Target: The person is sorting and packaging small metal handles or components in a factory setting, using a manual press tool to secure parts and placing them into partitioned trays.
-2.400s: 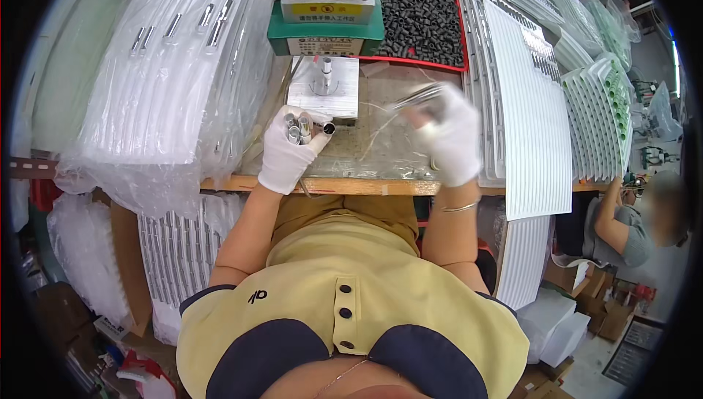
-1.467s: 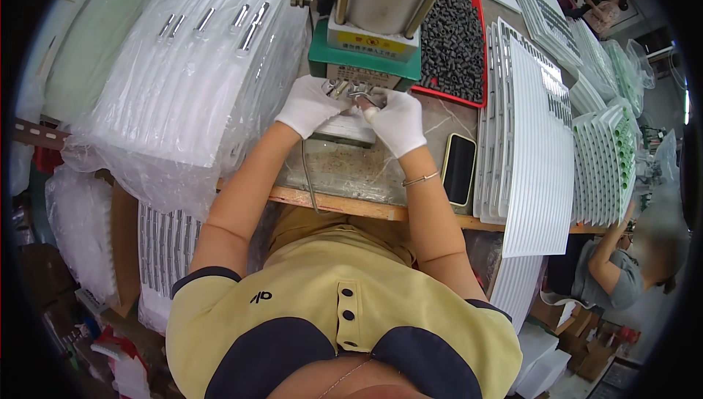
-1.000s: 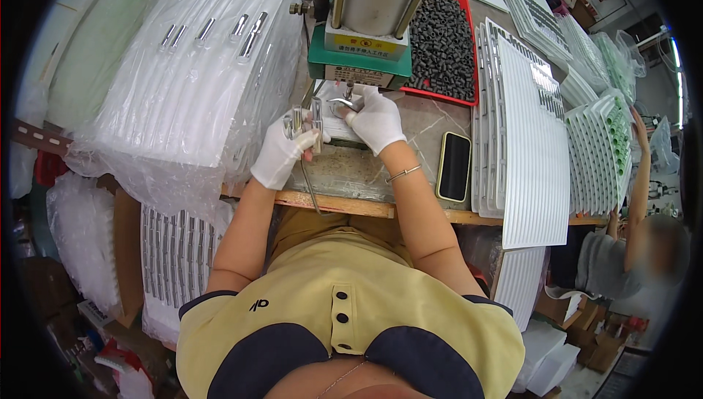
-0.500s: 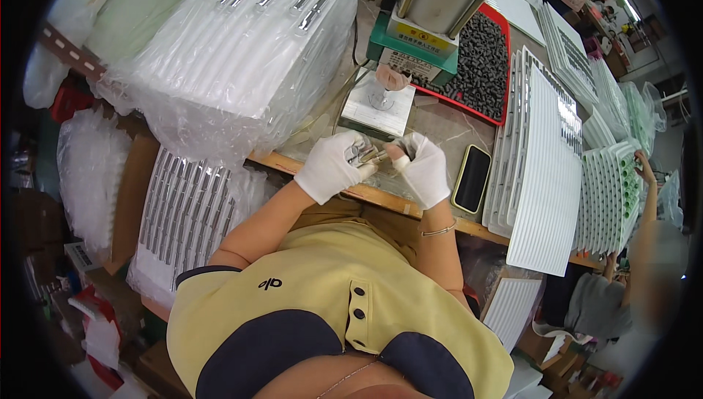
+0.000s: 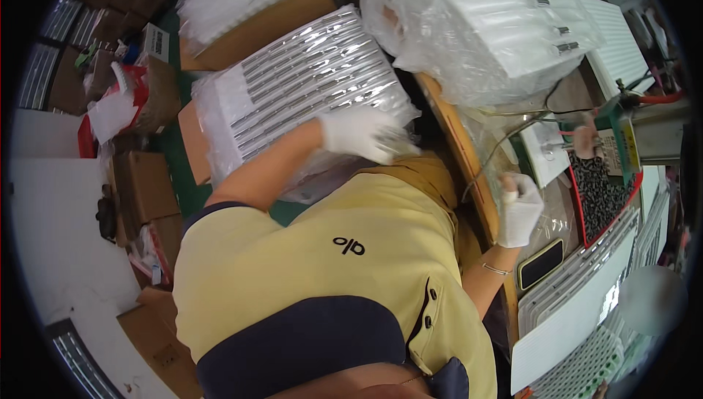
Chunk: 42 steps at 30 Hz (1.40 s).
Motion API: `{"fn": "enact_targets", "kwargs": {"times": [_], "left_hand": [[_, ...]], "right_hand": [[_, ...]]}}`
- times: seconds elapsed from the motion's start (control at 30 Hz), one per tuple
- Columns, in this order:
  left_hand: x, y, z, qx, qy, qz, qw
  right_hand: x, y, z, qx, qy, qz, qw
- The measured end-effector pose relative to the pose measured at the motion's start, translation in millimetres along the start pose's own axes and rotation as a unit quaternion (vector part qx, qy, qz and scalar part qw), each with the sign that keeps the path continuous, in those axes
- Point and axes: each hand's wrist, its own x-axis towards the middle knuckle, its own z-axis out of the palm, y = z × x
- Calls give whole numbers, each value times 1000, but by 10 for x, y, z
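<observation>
Gloves cover both hands: the left hand lies with fingers curled on the plastic-wrapped stack of clear trays in a cardboard box beside the bench. The right hand, closed in a loose fist, rests at the bench edge near a black phone; whether it pinches anything cannot be told.

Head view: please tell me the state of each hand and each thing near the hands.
left hand: gloved, resting on the tray stack
tray stack: wrapped in clear plastic, lying in a carton beside the bench
right hand: gloved, closed in a fist above the bench
phone: flat on the bench, screen dark
red tray: filled with small dark parts
</observation>
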Motion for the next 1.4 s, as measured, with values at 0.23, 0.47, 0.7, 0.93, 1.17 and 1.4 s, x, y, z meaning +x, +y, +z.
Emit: {"fn": "enact_targets", "kwargs": {"times": [0.23,0.47,0.7,0.93,1.17,1.4], "left_hand": [[-2015,-1536,-1076,126,76,-347,926],[-2283,-2110,-1196,223,37,-383,896],[-2211,-1865,-1331,181,107,-357,910],[-2179,-2198,-1034,264,309,-355,842],[-2160,-2526,-881,185,503,-303,788],[-2067,-2681,-790,-17,632,-213,745]], "right_hand": [[4,524,-54,80,176,179,965],[-77,686,75,159,272,184,931],[-30,775,53,123,373,122,911],[435,713,-233,-19,416,104,903],[820,702,-370,104,427,121,890],[1061,429,-365,38,362,179,914]]}}
